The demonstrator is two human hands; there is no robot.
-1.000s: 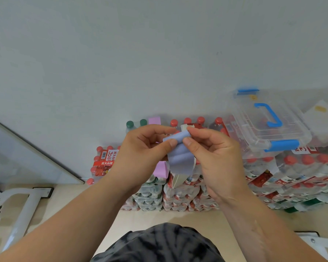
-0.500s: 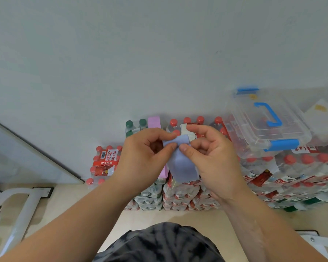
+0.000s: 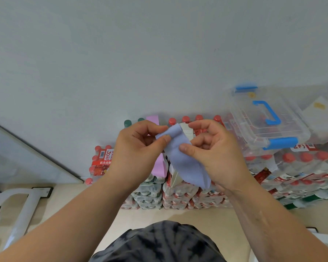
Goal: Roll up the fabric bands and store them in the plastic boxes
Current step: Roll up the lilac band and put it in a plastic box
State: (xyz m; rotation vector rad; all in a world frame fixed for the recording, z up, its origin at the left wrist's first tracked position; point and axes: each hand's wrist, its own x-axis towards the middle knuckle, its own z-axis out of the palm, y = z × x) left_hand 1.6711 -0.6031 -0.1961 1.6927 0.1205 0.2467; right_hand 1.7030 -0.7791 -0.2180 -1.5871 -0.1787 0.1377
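Out in front of the chest, left hand point(image 3: 138, 148) pinches the lilac fabric band point(image 3: 186, 163) at its top edge, and right hand point(image 3: 216, 156) grips its middle, thumb on top. Clear plastic box point(image 3: 263, 121) sits off to the right on stacked bottle packs point(image 3: 301, 167), lid on.

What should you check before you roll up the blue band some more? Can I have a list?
1. The left hand pinches the band at its top end: ok.
2. The right hand has its thumb on the band: ok.
3. The band is rolled tight: not ok, most of it hangs loose.
4. The plastic box is open and ready: not ok, its lid looks shut.
5. Room inside the plastic box: cannot tell.
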